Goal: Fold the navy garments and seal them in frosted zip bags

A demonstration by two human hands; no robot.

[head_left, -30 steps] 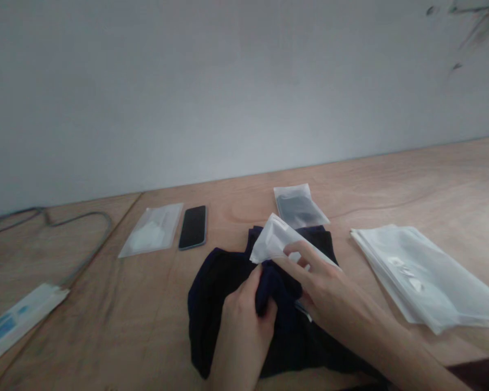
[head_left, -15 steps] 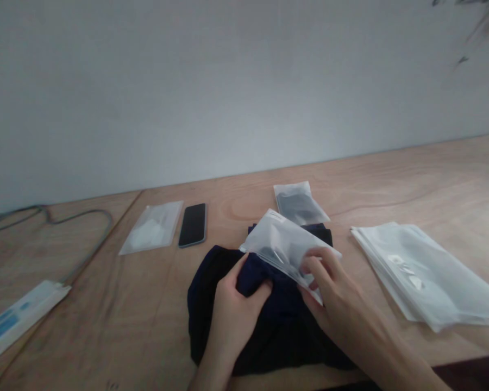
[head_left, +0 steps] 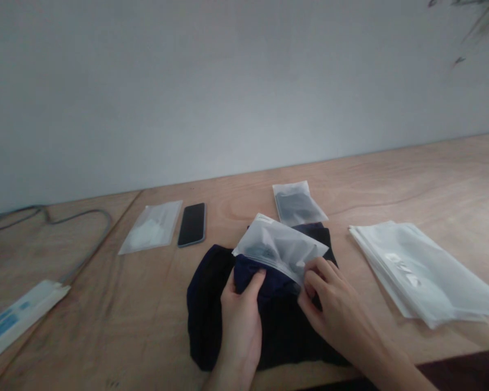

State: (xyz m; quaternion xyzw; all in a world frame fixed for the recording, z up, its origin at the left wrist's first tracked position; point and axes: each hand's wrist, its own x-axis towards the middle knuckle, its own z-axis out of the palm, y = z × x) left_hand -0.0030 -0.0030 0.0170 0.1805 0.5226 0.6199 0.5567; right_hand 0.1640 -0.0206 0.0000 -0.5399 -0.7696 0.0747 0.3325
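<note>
A dark blue cloth (head_left: 249,271) is bunched in my left hand (head_left: 242,309), its thumb pressed on top. The cloth meets the zip edge of a translucent frosted bag (head_left: 279,244) that lies slanted above it. My right hand (head_left: 330,293) pinches the right end of that zip edge. How far the cloth reaches into the bag is hard to tell. Beneath both hands a black garment with navy edges (head_left: 207,304) is spread on the wooden table (head_left: 146,315).
Behind is a frosted bag with something dark inside (head_left: 295,206). Several frosted bags (head_left: 427,271) are stacked at right. A phone (head_left: 192,224) and a flat bag (head_left: 152,228) lie left. A white power strip (head_left: 20,317) with a grey cable (head_left: 95,239) is far left.
The frosted bag has shifted a little left and down, its opening now against the blue cloth. My left hand has lifted the cloth toward it, and my right fingers have closed on its corner.
</note>
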